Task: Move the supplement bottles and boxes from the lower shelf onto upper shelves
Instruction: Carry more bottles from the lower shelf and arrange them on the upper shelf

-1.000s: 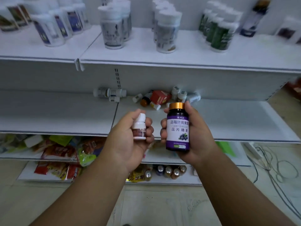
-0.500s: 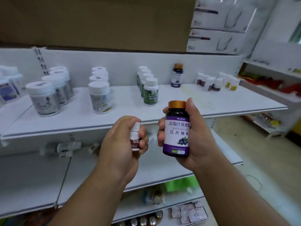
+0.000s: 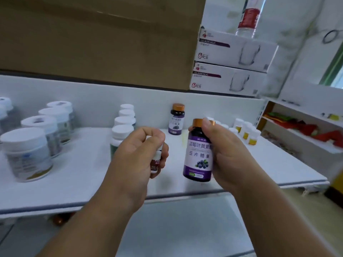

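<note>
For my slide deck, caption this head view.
Left hand and right hand lift supplement bottles toward the upper shelf.

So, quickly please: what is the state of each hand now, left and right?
Left hand: closed around a small white bottle with a red label.
Right hand: closed around the purple-label bottle with a gold cap, held upright.
</note>
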